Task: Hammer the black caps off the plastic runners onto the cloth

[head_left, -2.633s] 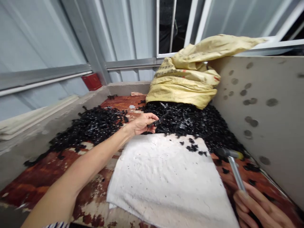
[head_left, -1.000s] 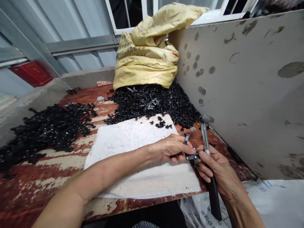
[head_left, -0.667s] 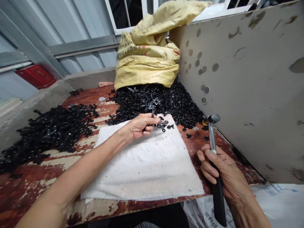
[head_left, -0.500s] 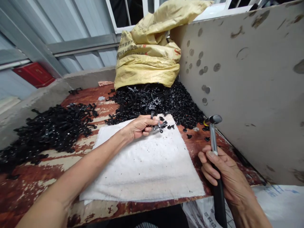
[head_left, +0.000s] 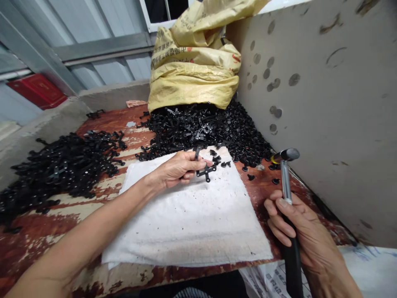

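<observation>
Between its thumb and fingers, my left hand [head_left: 182,169] pinches a small black linkage piece [head_left: 207,170] with several jointed arms, just above a white cloth [head_left: 186,223]. Several black round-headed studs [head_left: 216,159] lie on the cloth's far edge, close to the linkage. Off to the right, my right hand [head_left: 294,219] is closed round a hammer [head_left: 285,182] with a black grip and shiny metal neck. The hammer is upright, its dark head at the top, with a yellow ring showing on one side.
Black linkage parts and studs [head_left: 198,128] spill from a yellow woven sack [head_left: 192,78] at the back. Another heap of black linkages [head_left: 71,165] lies on the left of the worn red-brown table [head_left: 68,225]. A spotted pale panel [head_left: 335,124] stands along the right side.
The view has shifted slightly. My left hand has drawn the linkage a little nearer and turned it. My right hand still grips the hammer.
</observation>
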### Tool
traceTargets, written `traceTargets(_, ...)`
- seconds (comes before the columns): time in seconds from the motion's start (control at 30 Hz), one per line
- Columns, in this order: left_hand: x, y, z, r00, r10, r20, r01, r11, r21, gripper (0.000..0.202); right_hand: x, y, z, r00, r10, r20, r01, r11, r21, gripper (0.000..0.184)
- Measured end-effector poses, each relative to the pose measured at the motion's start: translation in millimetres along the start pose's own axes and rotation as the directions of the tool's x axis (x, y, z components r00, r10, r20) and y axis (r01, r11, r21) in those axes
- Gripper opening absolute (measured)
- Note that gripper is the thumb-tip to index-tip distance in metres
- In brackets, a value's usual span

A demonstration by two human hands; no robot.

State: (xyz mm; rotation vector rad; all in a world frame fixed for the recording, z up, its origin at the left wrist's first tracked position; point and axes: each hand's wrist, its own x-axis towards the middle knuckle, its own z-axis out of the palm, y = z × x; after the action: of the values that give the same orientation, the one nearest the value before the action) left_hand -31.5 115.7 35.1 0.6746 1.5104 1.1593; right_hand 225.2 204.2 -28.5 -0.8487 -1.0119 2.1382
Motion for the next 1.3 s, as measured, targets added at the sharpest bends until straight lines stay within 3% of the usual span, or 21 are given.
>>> traceTargets(0.23,10.3,4.7,27.6,0.979,0.201,-0.036,-0.182,0.939,0.293,0.01,0.2,0.7,-0.7,1.0,-0.005,0.018,0.004,1.0,0.012,0.026)
traceTargets(0.43,5.3,0.6,33.2,0.996,0.087,0.008,-0.086,0.962,0.258,0.008,1.1,1.1,-3.0,1.0,0.007,0.028,-0.008,0.999,0.035,0.026)
traceTargets(0.57,2.8,0.4,26.2,0.989,0.147,0.018,-0.147,0.956,0.253,0.01,0.9,0.0,-3.1,1.0,0.005,0.031,-0.006,0.999,0.034,0.026)
traceTargets(0.7,4.7,1.1,19.4,0.984,0.174,-0.038,-0.157,0.948,0.277,0.022,0.9,-0.6,-2.3,0.999,0.003,0.041,-0.004,0.999,0.034,0.026)
traceTargets(0.9,11.0,0.8,27.6,0.978,0.178,-0.111,-0.143,0.952,0.272,0.014,0.6,-0.7,-1.9,0.999,0.008,0.031,-0.01,0.998,0.056,0.025)
traceTargets(1.13,12.7,-0.7,33.8,0.995,0.097,0.016,-0.098,0.966,0.241,0.017,0.5,0.3,-2.9,0.999,0.016,0.044,-0.019,0.997,0.074,0.023)
traceTargets(1.3,13.2,-6.3,25.2,0.986,0.118,0.113,-0.144,0.956,0.257,0.022,0.3,0.9,-4.6,0.999,0.009,0.054,-0.013,0.997,0.079,0.022)
